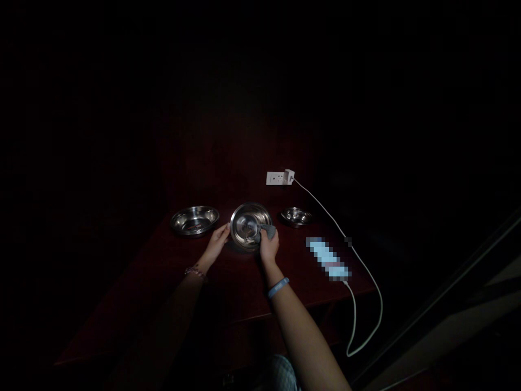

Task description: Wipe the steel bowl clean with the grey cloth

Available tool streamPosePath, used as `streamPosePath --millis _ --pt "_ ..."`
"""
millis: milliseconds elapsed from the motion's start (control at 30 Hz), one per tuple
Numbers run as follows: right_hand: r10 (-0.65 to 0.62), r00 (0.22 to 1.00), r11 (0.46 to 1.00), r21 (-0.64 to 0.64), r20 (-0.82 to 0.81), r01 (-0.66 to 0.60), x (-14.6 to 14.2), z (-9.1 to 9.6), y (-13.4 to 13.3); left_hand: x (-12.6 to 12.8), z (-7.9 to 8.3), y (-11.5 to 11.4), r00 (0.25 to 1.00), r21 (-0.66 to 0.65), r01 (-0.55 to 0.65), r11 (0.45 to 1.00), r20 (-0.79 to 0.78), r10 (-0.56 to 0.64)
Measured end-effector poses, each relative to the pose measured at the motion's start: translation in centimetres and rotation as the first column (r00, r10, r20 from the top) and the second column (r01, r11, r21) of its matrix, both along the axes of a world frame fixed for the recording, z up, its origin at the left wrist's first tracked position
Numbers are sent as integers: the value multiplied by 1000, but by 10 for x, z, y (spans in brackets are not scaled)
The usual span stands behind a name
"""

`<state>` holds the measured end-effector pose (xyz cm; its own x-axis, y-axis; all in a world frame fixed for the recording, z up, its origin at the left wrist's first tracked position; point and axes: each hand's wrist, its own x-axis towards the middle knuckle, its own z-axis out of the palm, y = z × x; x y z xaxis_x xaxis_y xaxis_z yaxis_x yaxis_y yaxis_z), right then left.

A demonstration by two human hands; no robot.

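Note:
A shiny steel bowl (246, 221) is tilted up so that its inside faces me, above a dark red table (228, 293). My left hand (216, 245) grips its left rim, thumb and fingers closed at the edge. My right hand (269, 247) is closed on a grey cloth (266, 232), which presses against the bowl's inner right side. The fingertips under the cloth are hidden. To the left stands a wider steel bowl (195, 220), with a small dark reflection or mark in its bottom. A smaller steel bowl (296, 216) sits to the right.
A phone-like lit object (328, 259), blurred out, lies at the table's right. Its white cable (381, 304) loops past the table edge and up to a charger (288, 176) in a wall socket (274, 178). The surroundings are very dark.

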<state>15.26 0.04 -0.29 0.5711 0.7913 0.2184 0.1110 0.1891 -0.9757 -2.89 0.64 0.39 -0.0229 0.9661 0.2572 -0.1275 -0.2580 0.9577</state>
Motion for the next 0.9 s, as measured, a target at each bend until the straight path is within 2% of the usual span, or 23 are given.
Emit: streamPosePath --millis 267,900 --pt "-19 1000 1000 -12 11 20 0 0 1 -1 -4 3 1000 5 2 1000 13 -2" --pt "-1 1000 1000 15 -11 1 -3 0 1 0 -2 0 1000 13 11 1000 23 -11"
